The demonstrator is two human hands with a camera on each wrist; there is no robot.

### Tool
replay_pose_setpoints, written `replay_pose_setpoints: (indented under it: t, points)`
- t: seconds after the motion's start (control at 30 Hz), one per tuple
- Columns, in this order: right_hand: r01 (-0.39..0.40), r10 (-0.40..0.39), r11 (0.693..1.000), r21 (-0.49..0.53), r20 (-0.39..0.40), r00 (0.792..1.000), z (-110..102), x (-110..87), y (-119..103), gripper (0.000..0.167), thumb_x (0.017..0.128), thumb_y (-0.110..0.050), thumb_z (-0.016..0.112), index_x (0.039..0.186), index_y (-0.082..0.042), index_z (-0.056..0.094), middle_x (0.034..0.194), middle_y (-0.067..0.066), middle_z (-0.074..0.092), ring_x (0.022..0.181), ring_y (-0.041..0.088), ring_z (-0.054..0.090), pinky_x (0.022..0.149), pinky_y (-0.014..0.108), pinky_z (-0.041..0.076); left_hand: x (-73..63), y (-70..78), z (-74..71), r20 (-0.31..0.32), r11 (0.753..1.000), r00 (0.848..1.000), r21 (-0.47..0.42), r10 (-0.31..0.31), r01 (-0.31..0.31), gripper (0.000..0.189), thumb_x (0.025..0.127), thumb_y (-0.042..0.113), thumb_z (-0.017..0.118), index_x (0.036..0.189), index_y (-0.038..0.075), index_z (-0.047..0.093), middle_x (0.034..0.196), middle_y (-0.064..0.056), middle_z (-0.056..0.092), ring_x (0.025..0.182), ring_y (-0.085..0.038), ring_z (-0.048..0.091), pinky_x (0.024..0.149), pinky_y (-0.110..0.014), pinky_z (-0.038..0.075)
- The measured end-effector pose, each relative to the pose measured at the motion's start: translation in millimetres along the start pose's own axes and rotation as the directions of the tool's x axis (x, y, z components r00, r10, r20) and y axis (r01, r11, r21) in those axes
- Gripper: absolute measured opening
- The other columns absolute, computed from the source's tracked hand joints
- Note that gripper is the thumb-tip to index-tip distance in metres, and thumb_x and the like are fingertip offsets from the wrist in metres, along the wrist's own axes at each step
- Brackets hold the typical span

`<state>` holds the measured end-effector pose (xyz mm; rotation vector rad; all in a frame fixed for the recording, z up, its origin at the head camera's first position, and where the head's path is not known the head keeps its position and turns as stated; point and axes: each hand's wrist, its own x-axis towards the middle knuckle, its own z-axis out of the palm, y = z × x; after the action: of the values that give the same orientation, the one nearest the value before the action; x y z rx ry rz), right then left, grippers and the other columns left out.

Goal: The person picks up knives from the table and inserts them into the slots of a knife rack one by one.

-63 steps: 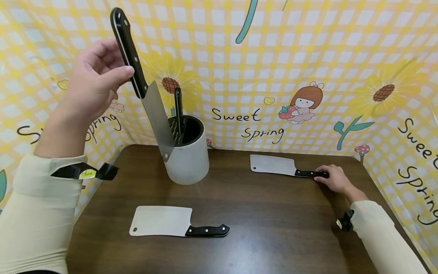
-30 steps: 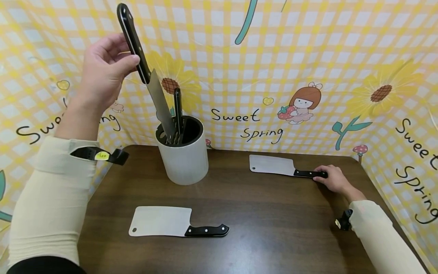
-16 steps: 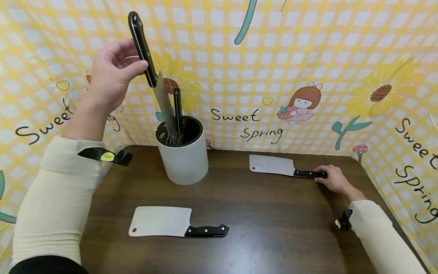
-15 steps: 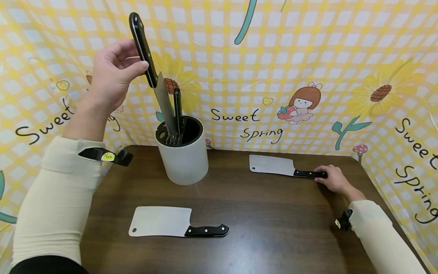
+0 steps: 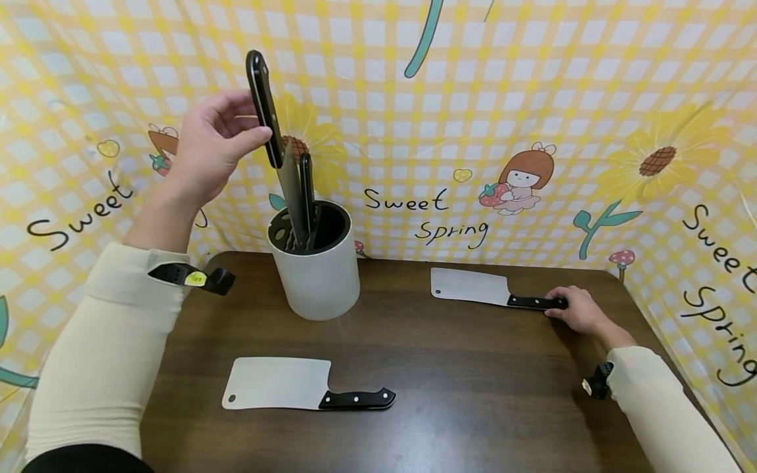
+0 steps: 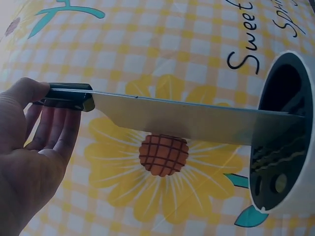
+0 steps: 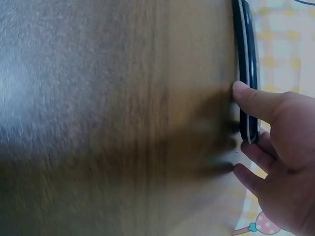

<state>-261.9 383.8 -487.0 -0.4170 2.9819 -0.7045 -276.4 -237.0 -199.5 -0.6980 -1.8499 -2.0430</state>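
My left hand [image 5: 215, 141] pinches the black riveted handle of a broad-bladed kitchen knife [image 5: 290, 187] between thumb and fingers. The knife stands nearly upright, handle up, and the lower end of its blade is inside the white round knife holder [image 5: 325, 286]. In the left wrist view the blade [image 6: 187, 118] runs into the holder's dark slotted insert [image 6: 285, 132]. A second black-handled knife [image 5: 306, 180] stands in the holder just behind. On the right, my right hand [image 5: 579, 310] grips the handle end of a cleaver [image 5: 470, 284] lying flat at the table's back.
Another cleaver [image 5: 278, 383] lies flat at the front left of the brown wooden table [image 5: 449, 394], its handle pointing right. A yellow checked cloth [image 5: 414, 131] with printed flowers hangs behind and along both sides.
My left hand has moved right, then down, bringing the knife from in front of the holder to inside it, and deeper since. My right hand and the cleavers have barely moved.
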Motion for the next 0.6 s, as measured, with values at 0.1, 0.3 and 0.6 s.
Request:
replay_pose_setpoints:
  t: [0.1,0.3,0.6]
  points:
    - [-0.017,0.016,0.999,0.039,0.036,0.999,-5.3,-2.4,-2.6,0.021,0.091,-0.009,0.076,0.105,0.003,0.067,0.105,0.023,0.065,0.099,0.040,0.058,0.087,0.057,0.047,-3.9,-3.4,-1.7,0.020,0.999,1.000,0.037,-0.018,0.017,0.036,0.089,-0.015,0.066,0.121,0.001,0.069,0.109,-0.007,0.068,0.097,-0.017,0.065,0.083,-0.019,0.056]
    - [-0.033,0.019,0.986,0.166,0.083,0.996,-19.7,-9.5,-8.0,0.020,0.094,-0.016,0.075,0.107,-0.003,0.068,0.107,0.013,0.064,0.089,0.021,0.053,0.077,0.033,0.045,-11.3,-10.5,-5.8,0.053,0.993,0.998,0.112,-0.038,0.032,0.037,0.090,-0.012,0.067,0.123,0.003,0.067,0.108,-0.006,0.066,0.096,-0.016,0.065,0.081,-0.018,0.055]
    - [-0.038,0.018,0.902,0.429,0.049,0.999,-42.0,-21.1,-13.9,0.029,0.098,-0.013,0.070,0.118,0.006,0.060,0.098,0.001,0.064,0.083,0.008,0.058,0.072,0.024,0.051,-19.8,-21.7,-7.0,0.043,0.981,0.994,0.173,-0.097,0.088,0.038,0.089,-0.011,0.069,0.122,0.007,0.065,0.108,-0.002,0.066,0.098,-0.014,0.063,0.077,-0.016,0.055]
